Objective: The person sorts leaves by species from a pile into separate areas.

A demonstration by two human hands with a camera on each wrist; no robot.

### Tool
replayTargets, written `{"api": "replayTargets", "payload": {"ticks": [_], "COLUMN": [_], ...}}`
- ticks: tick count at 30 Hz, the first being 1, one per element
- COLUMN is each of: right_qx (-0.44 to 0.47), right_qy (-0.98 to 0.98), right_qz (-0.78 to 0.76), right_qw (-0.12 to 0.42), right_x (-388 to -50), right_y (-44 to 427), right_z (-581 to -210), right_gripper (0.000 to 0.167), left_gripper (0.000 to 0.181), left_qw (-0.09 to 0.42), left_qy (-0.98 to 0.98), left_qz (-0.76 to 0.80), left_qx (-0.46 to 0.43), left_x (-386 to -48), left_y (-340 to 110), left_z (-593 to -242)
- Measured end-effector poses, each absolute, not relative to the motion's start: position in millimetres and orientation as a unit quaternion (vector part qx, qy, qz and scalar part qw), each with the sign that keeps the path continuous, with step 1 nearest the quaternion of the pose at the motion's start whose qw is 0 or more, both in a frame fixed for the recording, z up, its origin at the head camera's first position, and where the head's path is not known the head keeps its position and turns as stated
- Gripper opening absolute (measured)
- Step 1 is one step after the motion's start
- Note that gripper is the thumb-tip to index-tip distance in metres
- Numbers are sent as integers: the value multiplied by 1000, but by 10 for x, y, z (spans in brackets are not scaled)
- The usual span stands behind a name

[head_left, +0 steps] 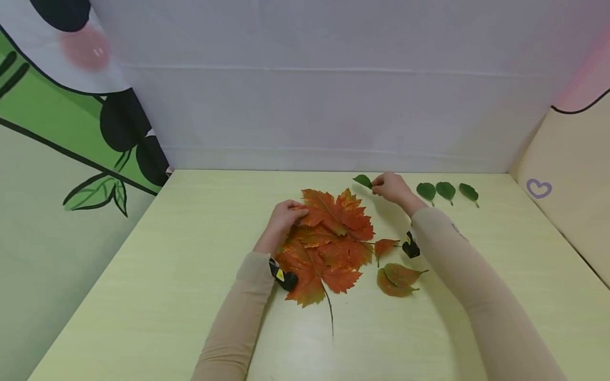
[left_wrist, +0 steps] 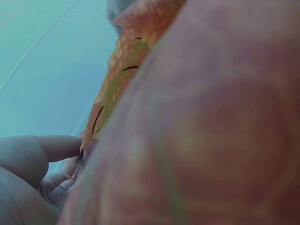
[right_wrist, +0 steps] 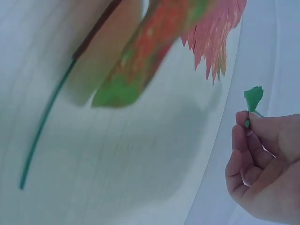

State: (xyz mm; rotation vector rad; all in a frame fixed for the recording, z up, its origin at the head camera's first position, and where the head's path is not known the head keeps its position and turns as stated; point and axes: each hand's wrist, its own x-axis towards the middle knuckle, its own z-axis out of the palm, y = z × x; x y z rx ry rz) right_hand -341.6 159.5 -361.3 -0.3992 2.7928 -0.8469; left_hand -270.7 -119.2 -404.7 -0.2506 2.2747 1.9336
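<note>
Between thumb and fingertips, my right hand pinches a small green leaf by its stem near the table's back edge. The right wrist view also shows this green leaf upright above the fingers. My left hand pinches the left edge of a cluster of orange-red maple leaves, which overlap one another on the table. In the left wrist view, the thumb presses on a leaf edge, while a large blurred leaf covers much of that picture.
Three green leaves lie in a row right of my right hand. Two rounded orange-green leaves overlap below my right forearm, with a small reddish leaf above them. A pale wall rises behind the table.
</note>
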Motion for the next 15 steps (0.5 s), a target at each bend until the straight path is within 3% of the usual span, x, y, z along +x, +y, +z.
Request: {"api": "replayTargets", "payload": {"ticks": [15], "right_qx": [-71], "right_qy": [950], "right_qz": [-291], "right_qw": [91], "right_x": [-3344], "right_y": [2008], "right_z": [-3646], "right_gripper": [37], "left_gripper": [20], "left_qw": [75], "left_qy": [767], "left_qz": [632], "left_qx": [-85], "left_x": [-2717], "left_y": [-1192], "left_z": [-4056]}}
